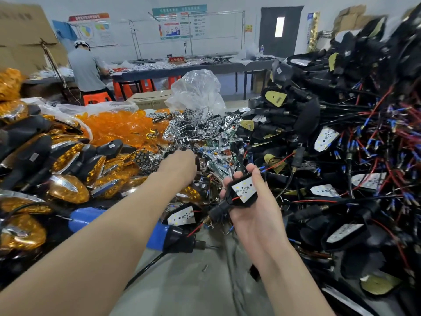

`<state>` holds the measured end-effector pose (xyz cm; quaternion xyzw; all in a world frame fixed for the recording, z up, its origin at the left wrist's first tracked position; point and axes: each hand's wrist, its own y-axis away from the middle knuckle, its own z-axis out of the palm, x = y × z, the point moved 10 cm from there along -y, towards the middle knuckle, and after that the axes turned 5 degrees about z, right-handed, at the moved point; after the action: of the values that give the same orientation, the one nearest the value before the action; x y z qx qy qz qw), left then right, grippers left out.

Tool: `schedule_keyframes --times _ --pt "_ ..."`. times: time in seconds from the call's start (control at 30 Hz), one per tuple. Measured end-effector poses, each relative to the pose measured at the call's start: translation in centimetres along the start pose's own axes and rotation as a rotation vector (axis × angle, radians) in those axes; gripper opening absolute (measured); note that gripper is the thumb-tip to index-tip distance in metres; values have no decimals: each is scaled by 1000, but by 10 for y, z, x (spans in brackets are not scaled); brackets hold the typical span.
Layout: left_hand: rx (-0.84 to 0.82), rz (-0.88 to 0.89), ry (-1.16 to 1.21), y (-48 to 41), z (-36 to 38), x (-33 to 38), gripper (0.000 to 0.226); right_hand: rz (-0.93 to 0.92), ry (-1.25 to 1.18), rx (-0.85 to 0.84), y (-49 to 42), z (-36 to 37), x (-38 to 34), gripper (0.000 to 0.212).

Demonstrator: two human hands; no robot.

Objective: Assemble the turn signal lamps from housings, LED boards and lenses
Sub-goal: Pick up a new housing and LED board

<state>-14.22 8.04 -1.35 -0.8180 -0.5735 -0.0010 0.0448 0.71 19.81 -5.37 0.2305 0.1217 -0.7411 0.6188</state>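
My right hand (255,208) holds a black lamp housing (241,192) with a white LED board facing up and red and black wires trailing from its stem. My left hand (180,165) reaches forward into the pile of chrome reflector pieces (196,131); its fingertips are hidden among them, so its grip cannot be made out. Loose orange lenses (118,126) lie heaped behind the left arm. Another housing with a board (182,216) lies on the table between my arms.
Finished amber lamps (66,176) are stacked at the left. A big heap of wired black housings (346,142) fills the right. A blue electric screwdriver (127,226) lies under my left arm. A person stands at a far table (86,71).
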Motion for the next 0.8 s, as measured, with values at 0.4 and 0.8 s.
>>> schedule_keyframes --times 0.4,0.8 --pt "482 106 768 166 -43 -2 31 0 -62 -32 1 2 2 18" --pt "532 411 126 176 -27 43 32 -17 -75 -34 2 0 1 17"
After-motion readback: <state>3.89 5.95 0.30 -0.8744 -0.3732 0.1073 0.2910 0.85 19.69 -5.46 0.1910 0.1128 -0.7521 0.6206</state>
